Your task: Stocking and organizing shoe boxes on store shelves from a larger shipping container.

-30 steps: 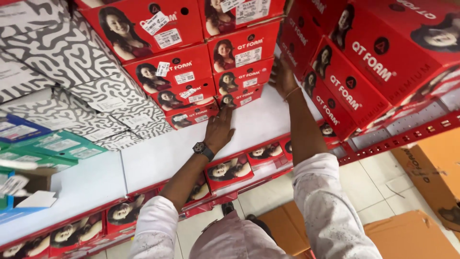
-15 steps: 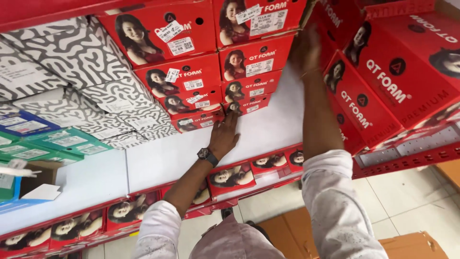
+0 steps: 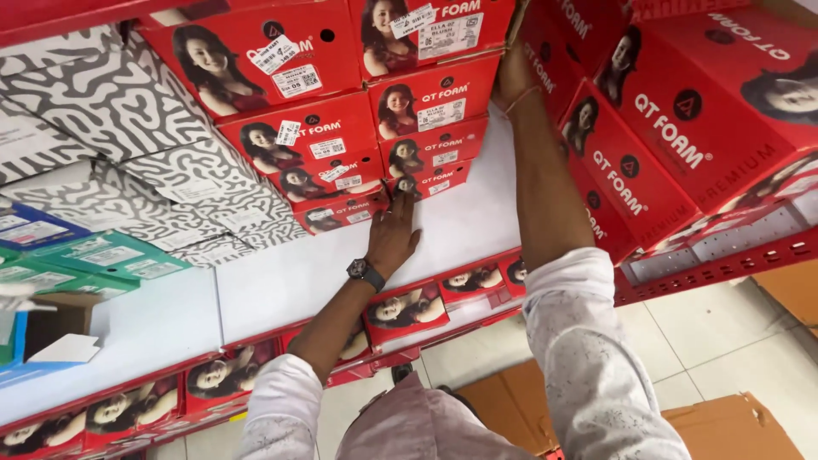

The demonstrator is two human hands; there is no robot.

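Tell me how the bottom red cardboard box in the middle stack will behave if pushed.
The bottom red cardboard box probably stays stiff: its edges look square. It likely resists sliding, since several red boxes sit on it. The left hand touches its front; the right hand steadies the stack, which might tip.

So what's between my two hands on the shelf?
In the head view, a stack of red boxes sits between the left hand at its base and the right hand on its upper right side.

The red boxes point(image 3: 430, 102) were printed cardboard with a slight sheen and white paper labels. Neighbouring black-and-white patterned boxes point(image 3: 111, 102) looked matt card. The shelf point(image 3: 281, 285) was smooth white, edged in red perforated metal. Woven cloth sleeves point(image 3: 596, 358); glossy floor tiles point(image 3: 707, 332).
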